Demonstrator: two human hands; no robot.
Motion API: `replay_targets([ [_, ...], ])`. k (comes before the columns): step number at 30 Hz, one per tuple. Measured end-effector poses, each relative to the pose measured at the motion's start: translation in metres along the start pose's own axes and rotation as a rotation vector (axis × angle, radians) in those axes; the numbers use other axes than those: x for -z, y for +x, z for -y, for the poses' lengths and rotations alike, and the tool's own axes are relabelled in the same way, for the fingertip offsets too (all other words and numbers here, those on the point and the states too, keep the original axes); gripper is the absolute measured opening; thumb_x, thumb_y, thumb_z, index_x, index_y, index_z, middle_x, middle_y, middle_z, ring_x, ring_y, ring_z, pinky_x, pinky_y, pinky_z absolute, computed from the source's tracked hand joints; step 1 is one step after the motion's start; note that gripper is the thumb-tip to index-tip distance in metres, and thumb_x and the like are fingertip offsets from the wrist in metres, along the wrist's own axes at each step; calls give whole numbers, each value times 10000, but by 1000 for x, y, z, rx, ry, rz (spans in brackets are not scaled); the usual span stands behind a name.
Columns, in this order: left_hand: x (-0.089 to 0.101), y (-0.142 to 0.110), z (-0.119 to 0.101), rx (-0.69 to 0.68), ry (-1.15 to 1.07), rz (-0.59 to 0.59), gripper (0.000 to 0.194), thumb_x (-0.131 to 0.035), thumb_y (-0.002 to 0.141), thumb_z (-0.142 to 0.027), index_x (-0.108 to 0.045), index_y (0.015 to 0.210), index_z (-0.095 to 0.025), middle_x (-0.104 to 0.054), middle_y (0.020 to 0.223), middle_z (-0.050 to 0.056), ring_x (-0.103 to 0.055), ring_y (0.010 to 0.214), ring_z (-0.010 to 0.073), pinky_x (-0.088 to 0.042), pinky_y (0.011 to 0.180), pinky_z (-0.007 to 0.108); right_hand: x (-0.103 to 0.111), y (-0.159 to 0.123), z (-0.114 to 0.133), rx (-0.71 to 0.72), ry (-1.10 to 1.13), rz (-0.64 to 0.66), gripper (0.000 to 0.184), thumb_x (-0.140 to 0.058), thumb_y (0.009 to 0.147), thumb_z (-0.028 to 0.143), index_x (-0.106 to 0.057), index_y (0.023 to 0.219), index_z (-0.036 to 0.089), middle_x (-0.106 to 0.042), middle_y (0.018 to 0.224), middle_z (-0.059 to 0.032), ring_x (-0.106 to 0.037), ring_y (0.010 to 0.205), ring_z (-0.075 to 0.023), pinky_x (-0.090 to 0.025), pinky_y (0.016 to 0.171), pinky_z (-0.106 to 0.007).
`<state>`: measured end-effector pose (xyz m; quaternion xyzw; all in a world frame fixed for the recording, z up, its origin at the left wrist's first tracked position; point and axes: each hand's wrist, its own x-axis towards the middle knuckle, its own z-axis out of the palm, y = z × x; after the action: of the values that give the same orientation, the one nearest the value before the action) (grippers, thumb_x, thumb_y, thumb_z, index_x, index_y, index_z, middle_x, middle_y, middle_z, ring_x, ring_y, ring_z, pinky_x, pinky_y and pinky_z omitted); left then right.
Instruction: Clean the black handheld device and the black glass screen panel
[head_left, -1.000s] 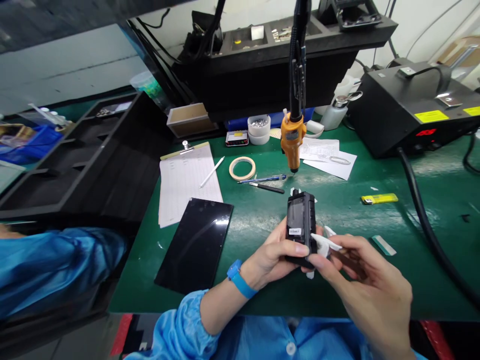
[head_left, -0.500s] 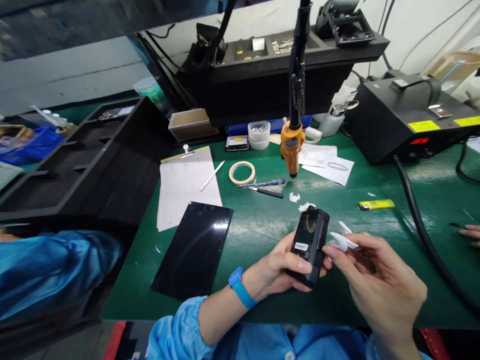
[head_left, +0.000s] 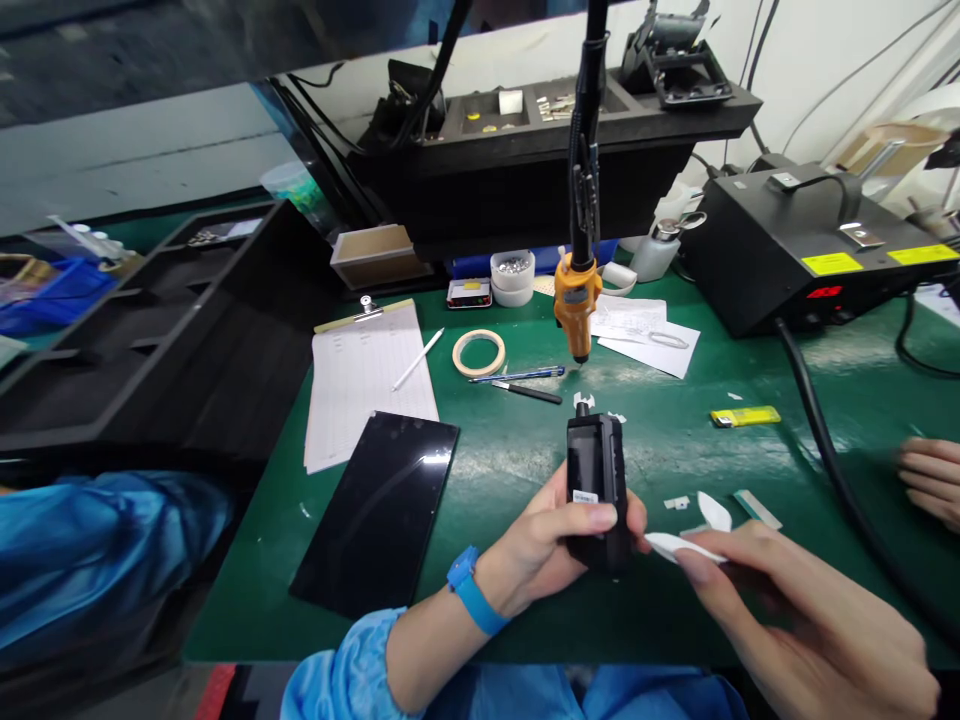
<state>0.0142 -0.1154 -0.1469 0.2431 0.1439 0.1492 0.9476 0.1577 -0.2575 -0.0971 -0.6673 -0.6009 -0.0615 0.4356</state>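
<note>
My left hand [head_left: 555, 540] grips a small black device [head_left: 596, 485] with a short antenna, standing it upright over the green mat [head_left: 525, 450]; a white label shows on its face. Just right of the device, my right hand [head_left: 810, 625] pinches a white strip of film [head_left: 679, 546] between thumb and fingertips. Small white scraps [head_left: 712, 508] lie on the mat beside the strip. An orange electric screwdriver [head_left: 576, 300] hangs on its cable above and behind the device.
A black glass panel [head_left: 379, 505] and a clipboard with paper [head_left: 367, 375] lie to the left. Tape roll [head_left: 478, 352], pens [head_left: 525, 385], a yellow lighter [head_left: 746, 416] and a black machine [head_left: 817, 255] stand behind. Another person's hand [head_left: 930, 475] rests at the right edge.
The device went from tilted to upright in my left hand. My right hand drew the white strip down and away to the right. The other person's hand came further in.
</note>
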Motion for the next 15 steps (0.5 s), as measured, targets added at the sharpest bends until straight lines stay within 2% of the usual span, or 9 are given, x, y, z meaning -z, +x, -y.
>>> replay_targets([
  [3, 0, 0, 1, -19, 0, -69, 622, -1119, 708, -472, -665, 1026, -190, -724, 798, 2, -704, 703, 162, -579, 664, 244, 11, 1, 3, 145, -140, 73, 169, -675, 1197, 278, -734, 1043, 242, -786, 771, 51, -743, 556, -114, -576, 569, -226],
  [6, 0, 1, 3, -40, -8, -90, 665, -1146, 679, -489, -639, 991, -195, -710, 814, 2, -684, 720, 157, -589, 649, 241, 15, 2, 3, 264, -305, 75, 195, -672, 1209, 284, -733, 1036, 218, -771, 741, 62, -724, 535, -100, -545, 587, -261],
  [11, -2, 1, 4, -38, -24, -92, 717, -1177, 629, -525, -651, 969, -175, -710, 849, 10, -668, 718, 134, -600, 659, 232, 14, 1, 4, 357, -466, 61, 119, -814, 1132, 240, -757, 1049, 176, -747, 718, 48, -698, 566, -127, -483, 628, -323],
  [15, -5, 1, 3, -42, -53, -124, 730, -1193, 594, -514, -653, 944, -168, -700, 841, 9, -649, 704, 128, -588, 655, 237, 11, 4, 9, 382, -528, 33, 184, -818, 1128, 241, -787, 962, 171, -748, 701, 32, -680, 565, -135, -467, 618, -325],
])
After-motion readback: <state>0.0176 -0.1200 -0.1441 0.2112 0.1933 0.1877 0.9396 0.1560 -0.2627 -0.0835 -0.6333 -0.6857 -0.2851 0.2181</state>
